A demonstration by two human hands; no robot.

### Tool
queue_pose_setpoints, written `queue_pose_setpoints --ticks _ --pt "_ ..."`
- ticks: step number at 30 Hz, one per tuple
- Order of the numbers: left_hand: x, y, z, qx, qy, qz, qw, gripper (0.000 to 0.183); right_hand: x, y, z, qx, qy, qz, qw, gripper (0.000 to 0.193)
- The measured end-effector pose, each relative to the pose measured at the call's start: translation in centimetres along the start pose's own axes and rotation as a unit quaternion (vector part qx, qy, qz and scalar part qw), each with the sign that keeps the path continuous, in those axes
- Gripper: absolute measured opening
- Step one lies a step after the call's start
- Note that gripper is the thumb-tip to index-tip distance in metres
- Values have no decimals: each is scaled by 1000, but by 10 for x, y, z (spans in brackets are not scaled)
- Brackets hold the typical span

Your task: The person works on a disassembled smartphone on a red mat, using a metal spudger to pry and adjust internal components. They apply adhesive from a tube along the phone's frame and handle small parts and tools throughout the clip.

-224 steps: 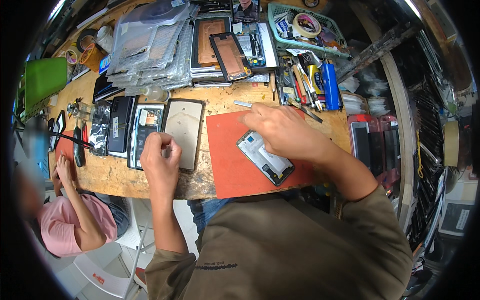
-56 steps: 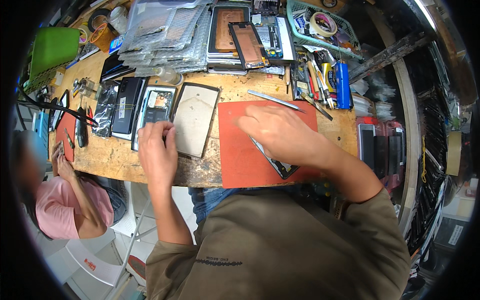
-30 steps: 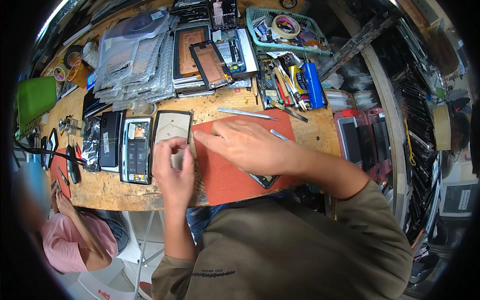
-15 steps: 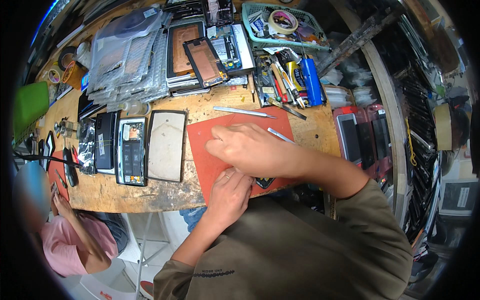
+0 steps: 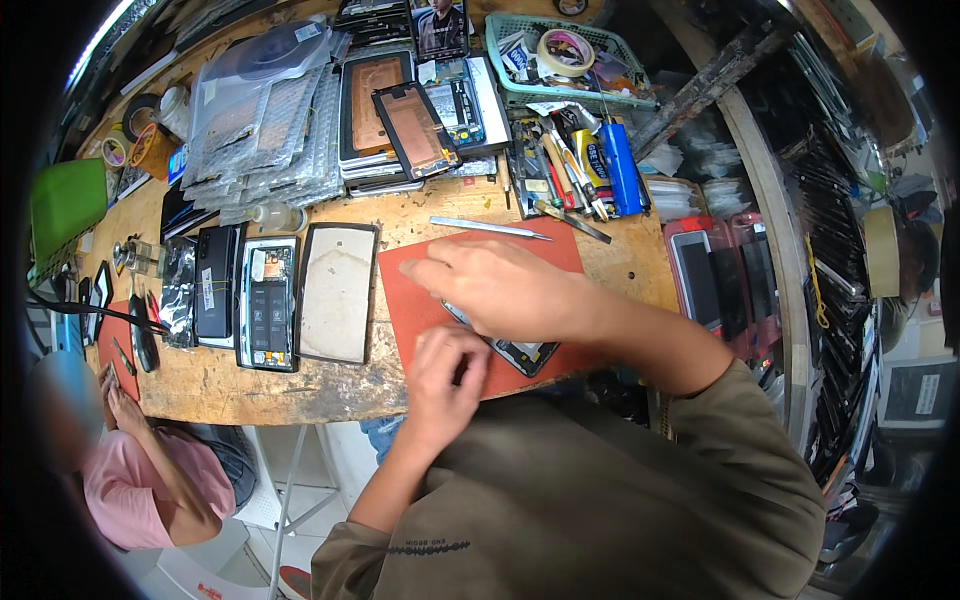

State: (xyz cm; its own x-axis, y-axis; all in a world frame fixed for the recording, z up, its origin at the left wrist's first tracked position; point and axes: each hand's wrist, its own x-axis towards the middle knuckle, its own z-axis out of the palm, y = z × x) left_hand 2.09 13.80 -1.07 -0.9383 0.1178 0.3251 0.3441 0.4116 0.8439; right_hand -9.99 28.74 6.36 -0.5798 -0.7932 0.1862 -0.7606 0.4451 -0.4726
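A dark phone with its insides bared [image 5: 528, 356] lies on the red mat [image 5: 400, 290], partly covered by my hands. My right hand [image 5: 505, 290] is over the phone's upper part, fingers bent and closed, its index finger pointing left. Whatever those fingers grip is hidden beneath them. At the phone's lower left, my left hand [image 5: 445, 370] has its fingers curled toward the thumb, with a dark gap between them. What it holds, if anything, I cannot make out. Silver tweezers [image 5: 490, 228] rest across the mat's far edge.
Left of the mat are a grey-white panel [image 5: 337, 300], an opened phone [image 5: 267, 310] and a dark phone [image 5: 215, 285]. Bubble-wrap sleeves [image 5: 260, 120], a tool tray [image 5: 575, 160] and a green basket [image 5: 510, 88] stand behind. A person in pink [image 5: 140, 490] sits at left.
My left hand has come away a little from my right hand and its fingers have curled. More of the phone shows. The silver tool right of my right hand is out of sight.
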Motion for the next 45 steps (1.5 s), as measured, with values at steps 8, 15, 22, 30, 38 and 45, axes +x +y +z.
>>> queue_pose_setpoints --ticks 8,15,22,30,38,45 --pt "18 -29 -26 -101 156 -108 977 23 -4 -11 -20 141 94 -58 984 38" --pt "19 -21 -29 -59 128 -78 987 27 -1 -18 -21 120 98 -69 986 36" --pt "22 -18 -30 -1 119 -36 992 29 -3 -19 -23 103 96 -70 988 28" --pt "26 -9 -29 44 90 -14 995 29 -7 -17 -23 62 73 -78 992 14" --pt "22 -7 -20 80 2 -35 996 32 -23 -13 -16 50 2 -49 998 13" --pt "19 -17 -13 68 -5 -51 996 39 -28 -7 -2 -41 -42 -12 998 12"
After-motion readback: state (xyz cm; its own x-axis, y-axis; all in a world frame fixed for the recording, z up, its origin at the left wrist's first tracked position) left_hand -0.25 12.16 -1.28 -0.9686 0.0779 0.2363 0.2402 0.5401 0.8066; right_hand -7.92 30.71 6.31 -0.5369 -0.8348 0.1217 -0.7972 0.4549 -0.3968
